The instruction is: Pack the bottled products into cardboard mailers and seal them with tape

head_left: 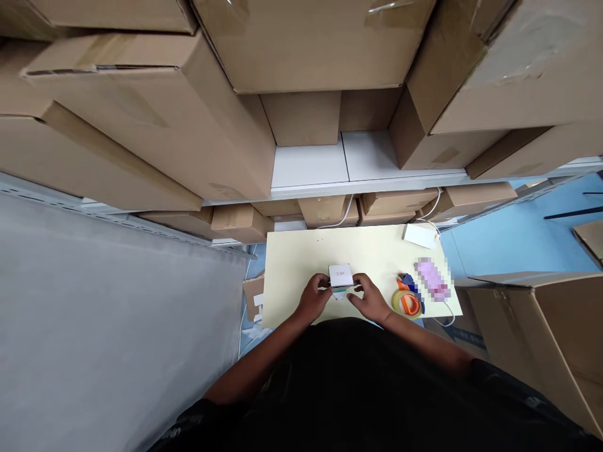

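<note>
Stacked cardboard cartons (141,125) across the whole upper view, on white shelving (330,164). More cartons on the lower shelf level, just behind the counter. Grey wall panel (94,314) at left. Open cardboard box (541,333) on the floor at right, beside the counter.

Pale yellow counter (301,257) at centre, largely bare on its far half. White flat adapter-like block (419,235) at far right corner, white cable leading off it to the shelf. Blurred pink item (432,279) near the right edge, just beside a tape dispenser (407,300) with orange core and yellowish roll.

Small white box (340,275) at the near middle of the counter, between both hands. Roughly square top face, red marking on it, facing upward; no clear long axis, sides roughly square to the counter edges. Greenish part just visible under its near edge; nature cannot be told.

Left hand (314,297) curled, fingertips pinching the box's left side. Right hand (370,298) curled, fingertips against the box's right near corner. Both forearms extended from a dark garment at bottom of view.
</note>
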Available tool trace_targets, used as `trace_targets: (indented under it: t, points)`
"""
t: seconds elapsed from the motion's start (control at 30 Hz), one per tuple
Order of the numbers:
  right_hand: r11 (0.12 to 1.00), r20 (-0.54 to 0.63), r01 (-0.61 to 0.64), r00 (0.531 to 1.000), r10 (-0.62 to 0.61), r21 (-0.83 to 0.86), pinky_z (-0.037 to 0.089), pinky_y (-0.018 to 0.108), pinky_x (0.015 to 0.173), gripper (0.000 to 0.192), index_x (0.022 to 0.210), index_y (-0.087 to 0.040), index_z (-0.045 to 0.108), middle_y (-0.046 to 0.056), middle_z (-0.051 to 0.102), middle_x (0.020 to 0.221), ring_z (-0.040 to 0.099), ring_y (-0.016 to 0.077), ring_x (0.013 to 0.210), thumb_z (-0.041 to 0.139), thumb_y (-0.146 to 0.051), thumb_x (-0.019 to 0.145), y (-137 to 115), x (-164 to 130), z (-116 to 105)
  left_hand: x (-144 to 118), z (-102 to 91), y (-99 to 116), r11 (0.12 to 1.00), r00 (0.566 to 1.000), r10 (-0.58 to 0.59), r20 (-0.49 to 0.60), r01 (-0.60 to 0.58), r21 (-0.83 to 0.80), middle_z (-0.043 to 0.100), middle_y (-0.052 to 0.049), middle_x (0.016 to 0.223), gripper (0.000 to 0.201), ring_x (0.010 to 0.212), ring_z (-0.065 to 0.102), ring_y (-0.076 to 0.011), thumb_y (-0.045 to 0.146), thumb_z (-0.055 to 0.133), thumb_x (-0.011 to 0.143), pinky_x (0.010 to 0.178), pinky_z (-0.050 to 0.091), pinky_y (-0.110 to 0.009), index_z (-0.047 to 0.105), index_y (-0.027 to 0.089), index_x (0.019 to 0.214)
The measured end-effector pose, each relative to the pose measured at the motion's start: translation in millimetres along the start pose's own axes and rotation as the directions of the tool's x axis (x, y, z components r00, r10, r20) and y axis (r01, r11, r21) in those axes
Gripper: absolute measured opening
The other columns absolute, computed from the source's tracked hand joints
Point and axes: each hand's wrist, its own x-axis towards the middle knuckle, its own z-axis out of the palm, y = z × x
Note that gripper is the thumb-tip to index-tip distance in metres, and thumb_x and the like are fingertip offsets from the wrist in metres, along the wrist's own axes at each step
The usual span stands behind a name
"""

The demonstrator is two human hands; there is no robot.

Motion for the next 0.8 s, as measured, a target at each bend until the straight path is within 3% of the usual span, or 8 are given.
trace_targets:
  t: [0.17,0.37,0.7,0.8]
  points:
    - [0.998,-0.064,0.038,0.997,-0.035,0.045,0.053,0.038,0.085,0.016,0.106,-0.026,0.062,0.006,0.068,0.103,0.065,0.0229,0.094,0.055,-0.034,0.095,-22,-1,-11,0,-0.9,8,0.999,0.998,0.035,-0.052,-0.033,0.040,0.070,-0.003,0.103,0.011,0.099,0.067,-0.0204,0.028,0.060,0.087,0.086,0.053,-0.031,0.063,0.023,0.096]
    - [1.000,-0.070,0.000,0.998,-0.002,-0.020,0.049,0.034,0.076,0.023,0.084,-0.023,0.064,0.004,0.069,0.085,0.063,0.0209,0.081,0.049,-0.037,0.097,-14,-1,-9,-1,-3.6,3,0.990,0.999,-0.026,-0.028,0.030,0.136,0.072,0.000,0.092,0.012,0.089,0.069,-0.0193,0.031,0.055,0.088,0.082,0.053,-0.031,0.065,0.023,0.089]
    - [0.998,-0.046,-0.058,0.997,0.059,0.022,0.049,0.032,0.074,0.024,0.088,-0.023,0.069,0.002,0.069,0.080,0.063,0.0199,0.077,0.052,-0.040,0.093,-12,-2,-9,-6,-7.0,5,0.988,1.000,-0.018,0.008,0.017,0.154,0.075,-0.001,0.093,0.025,0.089,0.070,-0.0197,0.047,0.065,0.088,0.081,0.051,-0.031,0.066,0.023,0.093]
    - [0.996,-0.056,-0.088,0.995,0.088,0.016,0.046,0.030,0.066,0.027,0.085,-0.022,0.068,0.001,0.066,0.075,0.059,0.0183,0.069,0.056,-0.045,0.093,-15,-3,-8,-5,-6.6,5,0.982,0.999,-0.026,0.020,0.022,0.190,0.073,-0.001,0.090,0.029,0.086,0.069,-0.0193,0.051,0.064,0.089,0.078,0.050,-0.030,0.064,0.022,0.092]
